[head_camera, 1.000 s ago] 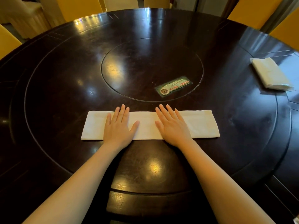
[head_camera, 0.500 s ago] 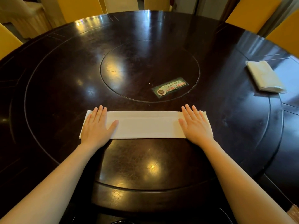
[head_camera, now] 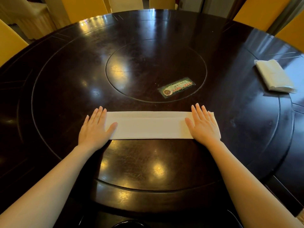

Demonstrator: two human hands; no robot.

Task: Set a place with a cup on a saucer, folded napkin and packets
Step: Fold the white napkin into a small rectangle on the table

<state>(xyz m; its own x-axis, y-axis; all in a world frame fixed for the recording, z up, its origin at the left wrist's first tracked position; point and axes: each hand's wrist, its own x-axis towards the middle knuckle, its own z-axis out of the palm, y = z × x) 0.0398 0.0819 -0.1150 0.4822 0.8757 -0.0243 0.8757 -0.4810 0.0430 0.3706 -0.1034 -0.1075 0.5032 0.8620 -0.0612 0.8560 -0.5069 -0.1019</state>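
Note:
A white napkin point(head_camera: 151, 125) folded into a long flat strip lies crosswise on the dark round table point(head_camera: 65, 79) in front of me. My left hand point(head_camera: 94, 129) presses flat on its left end, fingers together and thumb out. Flat on the strip's right end rests my right hand point(head_camera: 203, 125), with a corner of cloth showing past the fingers. Neither hand grips anything. A second folded white napkin point(head_camera: 274, 76) lies at the far right of the table. No cup, saucer or packets are in view.
A green printed card point(head_camera: 176, 87) lies inside the table's round centre inlay point(head_camera: 156, 46). Yellow chairs point(head_camera: 258, 12) ring the far side. A dark rounded object point(head_camera: 128, 224) peeks in at the bottom edge.
Both hands slid outward along the napkin, from its middle to its two ends, smoothing it flat.

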